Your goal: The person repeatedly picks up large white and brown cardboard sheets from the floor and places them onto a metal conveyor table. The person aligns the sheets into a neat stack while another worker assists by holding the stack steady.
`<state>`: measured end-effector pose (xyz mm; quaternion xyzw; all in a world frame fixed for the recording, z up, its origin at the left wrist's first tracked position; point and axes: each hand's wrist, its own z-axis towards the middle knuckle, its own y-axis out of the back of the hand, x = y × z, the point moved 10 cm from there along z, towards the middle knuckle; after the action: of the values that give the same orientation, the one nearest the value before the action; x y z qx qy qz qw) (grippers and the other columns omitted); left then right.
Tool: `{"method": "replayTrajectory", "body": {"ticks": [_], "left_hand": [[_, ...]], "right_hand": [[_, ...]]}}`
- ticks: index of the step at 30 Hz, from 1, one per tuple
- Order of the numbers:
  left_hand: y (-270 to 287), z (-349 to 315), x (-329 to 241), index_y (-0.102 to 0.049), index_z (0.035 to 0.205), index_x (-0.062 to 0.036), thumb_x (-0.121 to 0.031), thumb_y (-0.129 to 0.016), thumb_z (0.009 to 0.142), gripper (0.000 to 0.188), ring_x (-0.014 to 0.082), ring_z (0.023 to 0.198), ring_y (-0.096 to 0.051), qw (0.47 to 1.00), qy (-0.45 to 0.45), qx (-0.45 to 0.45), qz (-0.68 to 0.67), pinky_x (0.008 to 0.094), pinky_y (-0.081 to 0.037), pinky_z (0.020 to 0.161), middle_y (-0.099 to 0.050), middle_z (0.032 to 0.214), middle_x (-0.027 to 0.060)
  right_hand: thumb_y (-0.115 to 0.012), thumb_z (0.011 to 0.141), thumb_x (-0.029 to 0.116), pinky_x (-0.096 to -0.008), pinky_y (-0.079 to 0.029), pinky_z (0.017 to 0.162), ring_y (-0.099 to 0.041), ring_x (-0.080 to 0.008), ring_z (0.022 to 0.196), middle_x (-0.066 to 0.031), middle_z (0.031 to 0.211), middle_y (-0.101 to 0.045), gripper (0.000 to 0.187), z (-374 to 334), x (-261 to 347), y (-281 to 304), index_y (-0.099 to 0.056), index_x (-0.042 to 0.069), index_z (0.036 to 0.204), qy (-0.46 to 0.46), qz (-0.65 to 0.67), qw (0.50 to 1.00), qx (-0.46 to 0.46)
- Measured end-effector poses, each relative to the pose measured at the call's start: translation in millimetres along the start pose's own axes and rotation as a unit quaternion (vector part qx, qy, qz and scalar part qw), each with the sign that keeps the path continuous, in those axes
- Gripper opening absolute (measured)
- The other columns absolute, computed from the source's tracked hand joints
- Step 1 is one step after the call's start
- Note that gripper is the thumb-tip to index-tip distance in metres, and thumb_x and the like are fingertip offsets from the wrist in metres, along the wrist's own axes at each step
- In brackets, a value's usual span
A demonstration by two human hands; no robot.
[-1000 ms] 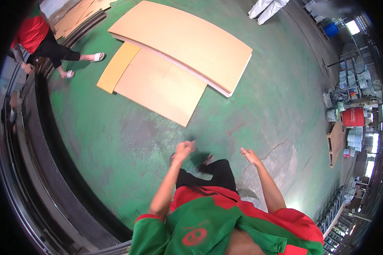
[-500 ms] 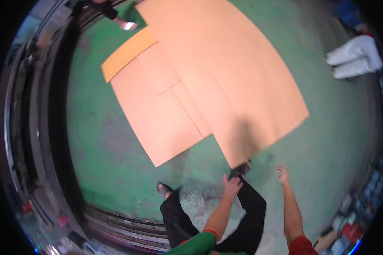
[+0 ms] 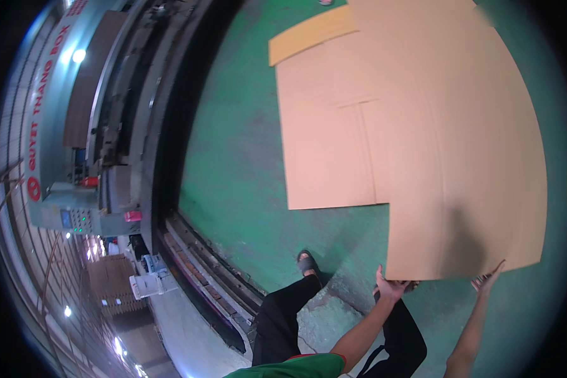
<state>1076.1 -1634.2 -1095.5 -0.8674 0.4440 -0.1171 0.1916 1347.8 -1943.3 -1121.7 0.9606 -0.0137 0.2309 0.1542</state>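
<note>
A large flat cardboard sheet [image 3: 485, 126], brown with creases and slots, spreads ahead of me with a notch on its left side. A yellower flap [image 3: 312, 34] shows at its far left corner. At the near edge, close to the left corner, my left hand [image 3: 392, 288] grips the sheet, thumb upright beside the corner and fingers partly hidden beneath. Further right along that edge, my right hand [image 3: 485, 280] holds it too, with its fingers partly under the board. A dark shadow falls on the sheet between them.
Green floor [image 3: 239, 138] surrounds the sheet. A long machine [image 3: 69, 189] with a control panel and dark rails runs along the left. Behind it stand stacked cardboard [image 3: 110, 277] pieces. My sandalled foot [image 3: 307, 261] is on the floor. Another person's foot [image 3: 325, 2] shows at the far edge.
Both hands have gone from free of the sheet to gripping its near edge. My view has swung left, bringing more of the machine into sight.
</note>
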Motion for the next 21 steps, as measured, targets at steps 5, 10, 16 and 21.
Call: {"method": "replayTrajectory", "body": {"ticks": [5,10,16,21], "left_hand": [[-4,-22,-15,-0.059,0.122,0.0022,-0.068,-0.052,0.092,0.076,0.022,0.105,-0.066,0.999,0.007,-0.027,0.025,0.0444,-0.052,0.099,-0.066,0.11,0.0116],[-21,-60,-35,-0.06,0.131,-0.0116,-0.076,-0.052,0.089,0.077,0.0209,0.114,-0.063,0.983,0.05,-0.009,0.175,0.0369,-0.051,0.092,-0.067,0.124,0.0056],[-63,-151,-187,-0.061,0.134,-0.0078,-0.065,-0.06,0.091,0.071,0.0184,0.117,-0.061,0.911,-0.081,0.012,0.404,0.0367,-0.047,0.1,-0.066,0.128,0.0051],[-143,-317,-338,-0.057,0.136,-0.0015,-0.048,-0.071,0.089,0.068,0.0197,0.123,-0.058,0.868,-0.153,0.07,0.468,0.0372,-0.045,0.104,-0.063,0.131,0.0082]], "right_hand": [[-0.046,0.082,0.084,-0.0534,-0.042,0.107,-0.044,-0.0372,0.134,-0.0189,0.151,-0.04,0.106,-30,38,-30,-0.032,0.009,0.155,0.063,0.14,0.982,0.111],[-0.047,0.096,0.065,-0.0433,-0.05,0.098,-0.056,-0.0267,0.122,-0.0086,0.138,-0.055,0.074,-73,52,-57,-0.045,0.011,0.146,0.095,0.273,0.944,0.162],[-0.051,0.095,0.063,-0.0433,-0.056,0.08,-0.061,-0.0248,0.113,-0.0062,0.13,-0.06,0.067,-211,34,-99,-0.051,0.014,0.141,0.08,0.283,0.927,0.234],[-0.054,0.094,0.063,-0.0434,-0.048,0.098,-0.056,-0.0245,0.121,-0.0074,0.139,-0.055,0.072,-454,28,-126,-0.046,0.013,0.145,0.106,0.23,0.913,0.321]]}}
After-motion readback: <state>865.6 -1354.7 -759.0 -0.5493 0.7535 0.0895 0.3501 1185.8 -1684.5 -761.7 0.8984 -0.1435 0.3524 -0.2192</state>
